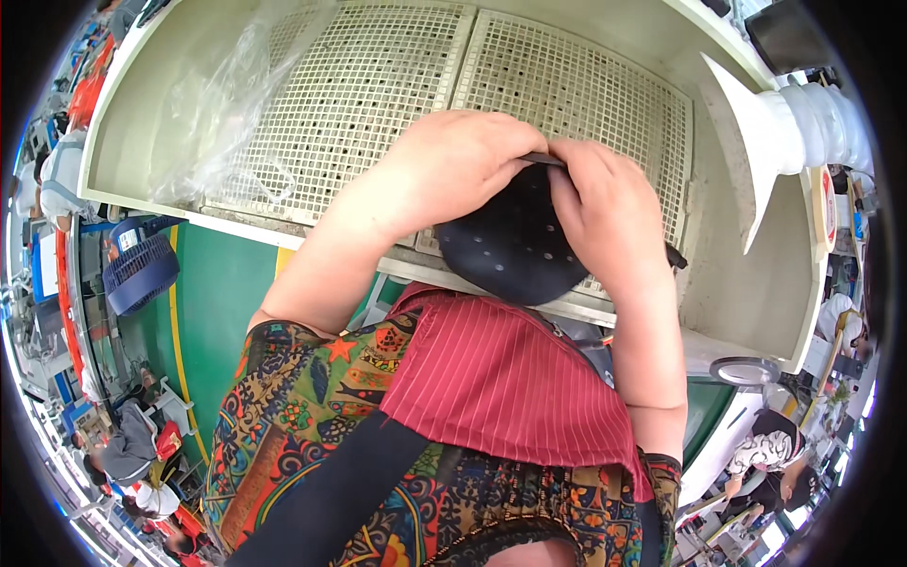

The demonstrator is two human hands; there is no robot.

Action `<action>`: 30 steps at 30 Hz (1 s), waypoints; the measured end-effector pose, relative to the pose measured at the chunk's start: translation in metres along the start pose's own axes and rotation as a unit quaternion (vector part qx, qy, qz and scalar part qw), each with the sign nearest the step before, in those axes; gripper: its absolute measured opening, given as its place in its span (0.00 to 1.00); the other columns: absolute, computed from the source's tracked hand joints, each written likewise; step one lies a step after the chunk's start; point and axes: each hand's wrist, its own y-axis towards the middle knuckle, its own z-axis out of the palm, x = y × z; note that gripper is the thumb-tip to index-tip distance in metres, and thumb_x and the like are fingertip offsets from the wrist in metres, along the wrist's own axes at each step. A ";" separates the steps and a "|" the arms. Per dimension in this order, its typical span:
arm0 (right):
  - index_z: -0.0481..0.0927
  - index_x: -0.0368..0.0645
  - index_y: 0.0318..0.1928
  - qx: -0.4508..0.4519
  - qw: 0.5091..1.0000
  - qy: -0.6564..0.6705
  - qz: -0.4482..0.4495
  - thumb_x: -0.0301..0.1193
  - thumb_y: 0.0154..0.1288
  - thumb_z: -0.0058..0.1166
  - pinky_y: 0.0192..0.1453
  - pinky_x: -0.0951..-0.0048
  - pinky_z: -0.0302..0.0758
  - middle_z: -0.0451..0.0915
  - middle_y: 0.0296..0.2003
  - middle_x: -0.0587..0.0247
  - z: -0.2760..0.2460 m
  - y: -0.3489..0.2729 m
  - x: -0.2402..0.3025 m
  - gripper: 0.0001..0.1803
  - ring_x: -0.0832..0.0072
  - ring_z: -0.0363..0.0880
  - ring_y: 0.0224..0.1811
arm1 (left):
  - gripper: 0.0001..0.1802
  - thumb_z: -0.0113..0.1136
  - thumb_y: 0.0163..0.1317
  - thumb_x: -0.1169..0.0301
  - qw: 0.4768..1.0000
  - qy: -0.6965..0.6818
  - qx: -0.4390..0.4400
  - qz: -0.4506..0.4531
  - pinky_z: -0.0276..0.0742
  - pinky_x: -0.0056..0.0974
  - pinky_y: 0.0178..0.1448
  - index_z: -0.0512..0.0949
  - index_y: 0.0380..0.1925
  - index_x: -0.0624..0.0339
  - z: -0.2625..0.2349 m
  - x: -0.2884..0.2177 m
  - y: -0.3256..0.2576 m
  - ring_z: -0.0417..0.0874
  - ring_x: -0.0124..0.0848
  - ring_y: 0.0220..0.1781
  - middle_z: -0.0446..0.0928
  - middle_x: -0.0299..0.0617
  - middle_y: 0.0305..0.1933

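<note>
A black, rounded, flexible piece with small pale dots or holes hangs between my hands, above the near edge of a gridded work basin. My left hand is closed on its upper edge, fingers bent over the top. Gripping the same edge from the other side is my right hand, its thumb pressed against the dark face. The two hands almost meet at the fingertips. Beside my right wrist a small dark bit sticks out; I cannot tell whether it belongs to the black piece.
Cream plastic grids line the basin, with a clear plastic bag at its left. A white funnel-shaped hood on a flexible duct stands at the right. A blue fan is at the left. Other people work farther off on both sides.
</note>
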 end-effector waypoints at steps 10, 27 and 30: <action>0.79 0.37 0.39 -0.115 0.950 0.231 0.177 0.26 0.58 0.49 0.37 0.69 0.75 0.80 0.29 0.55 0.007 0.032 -0.006 0.10 0.65 0.79 0.30 | 0.44 0.60 0.59 0.51 0.835 -0.348 -0.294 -0.309 0.58 0.49 0.68 0.54 0.66 0.67 0.037 0.051 -0.078 0.62 0.46 0.68 0.56 0.55 0.69; 0.77 0.36 0.45 -0.172 0.727 0.599 0.289 0.26 0.64 0.51 0.36 0.82 0.73 0.79 0.32 0.68 0.040 0.039 -0.007 0.11 0.84 0.75 0.30 | 0.17 0.44 0.62 0.71 0.739 -0.533 -0.315 -0.267 0.68 0.39 0.60 0.72 0.49 0.67 0.012 0.040 -0.074 0.74 0.33 0.55 0.74 0.46 0.52; 0.72 0.36 0.47 -0.095 0.538 0.723 0.423 0.26 0.66 0.48 0.31 0.77 0.77 0.78 0.34 0.60 0.083 0.012 -0.021 0.11 0.75 0.78 0.29 | 0.16 0.44 0.60 0.70 0.878 -0.318 -0.306 -0.187 0.65 0.39 0.62 0.75 0.42 0.68 -0.017 0.050 -0.049 0.71 0.39 0.60 0.71 0.51 0.56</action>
